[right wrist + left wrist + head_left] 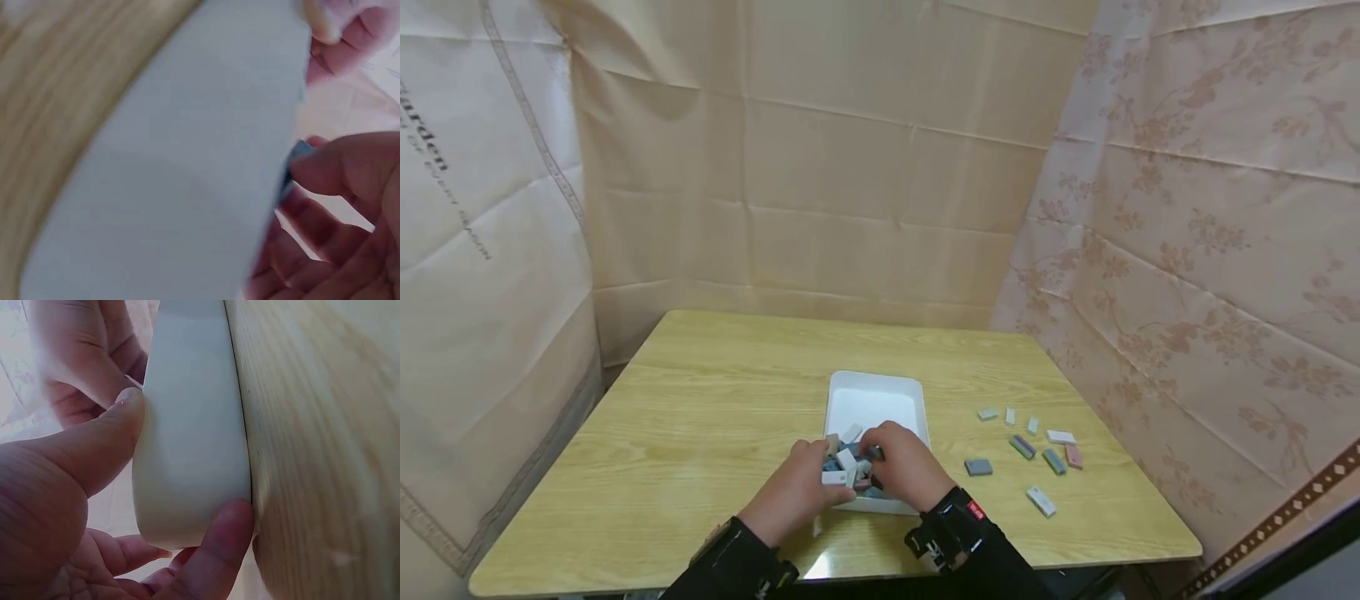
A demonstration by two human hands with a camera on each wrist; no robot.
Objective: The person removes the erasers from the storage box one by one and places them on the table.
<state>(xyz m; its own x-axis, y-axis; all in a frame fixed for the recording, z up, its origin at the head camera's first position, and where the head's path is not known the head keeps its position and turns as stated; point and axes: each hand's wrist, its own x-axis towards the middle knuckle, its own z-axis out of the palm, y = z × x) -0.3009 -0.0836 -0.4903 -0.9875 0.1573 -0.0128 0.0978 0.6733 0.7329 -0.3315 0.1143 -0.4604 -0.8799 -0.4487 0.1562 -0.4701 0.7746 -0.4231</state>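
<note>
A white rectangular tray stands on the table, with a pile of small white, blue-grey and pinkish blocks in its near half. My left hand grips the tray's near left corner. In the left wrist view its thumb lies along the rim, and a fingertip presses the outer wall low by the table. Over the near right part of the tray, my right hand pinches a dark blue-grey block between thumb and fingers. The right wrist view shows that block at the tray's rim, partly hidden behind the wall.
Right of the tray, several loose blocks lie scattered on the wooden table, among them a grey one, a white one and a pink one. Hanging cloths enclose the table behind and on both sides.
</note>
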